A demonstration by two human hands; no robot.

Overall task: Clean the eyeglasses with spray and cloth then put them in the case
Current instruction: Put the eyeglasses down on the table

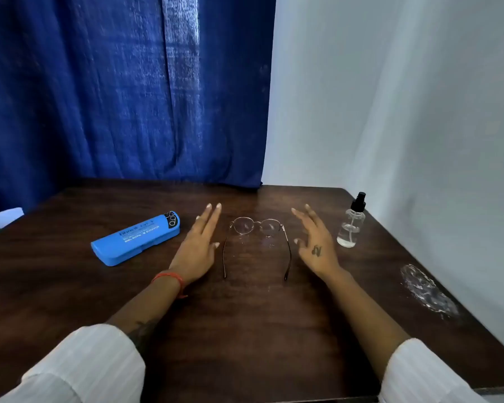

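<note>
Thin-framed round eyeglasses (256, 228) lie on the dark wooden table (245, 330) with both temples unfolded toward me. My left hand (200, 245) hovers just left of them, fingers straight, holding nothing. My right hand (314, 242) is just right of them, fingers spread and relaxed, also holding nothing. A closed blue glasses case (136, 238) lies to the left of my left hand. A clear spray bottle (351, 223) with a black pump top stands upright to the right of my right hand. I see no cloth.
A crumpled piece of clear plastic (428, 290) lies near the table's right edge. A blue curtain (122, 88) hangs behind the table and a white wall (405, 112) borders the right side. A white object (3, 216) shows past the left edge.
</note>
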